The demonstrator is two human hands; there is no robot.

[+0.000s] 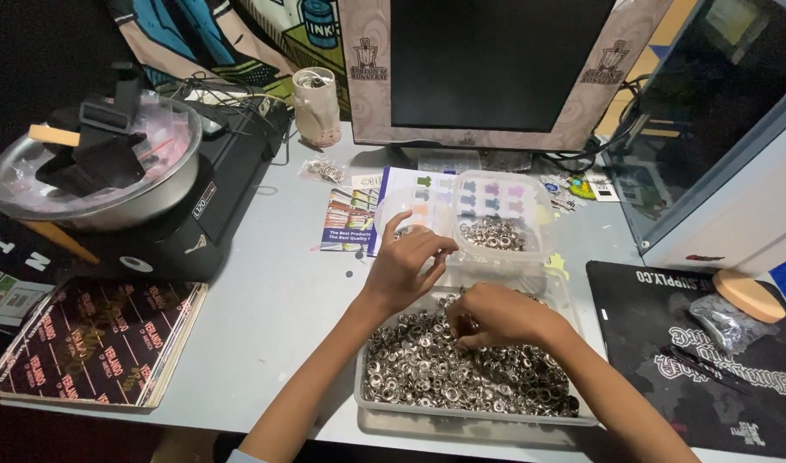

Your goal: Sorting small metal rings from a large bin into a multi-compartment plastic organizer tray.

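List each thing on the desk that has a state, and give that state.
Monitor: screen dark.
Large clear tray: open, heaped with silver metal rings.
Small clear tub: open, rings only on its bottom.
Metal bowl: covered with clear film, dark items on top.
Left hand: raised over the tray, fingers curled.
Right hand: resting on the rings, fingers bent.

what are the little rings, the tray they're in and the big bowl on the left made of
Rings: apparently metal, silvery and polished, each glinting with bright highlights; the right hand rests among them.
Tray: seemingly clear plastic, since its wall looks translucent and faintly frosted.
Big bowl: likely steel, with a smooth grey sheen on its side; the clear film over its top looks like plastic.
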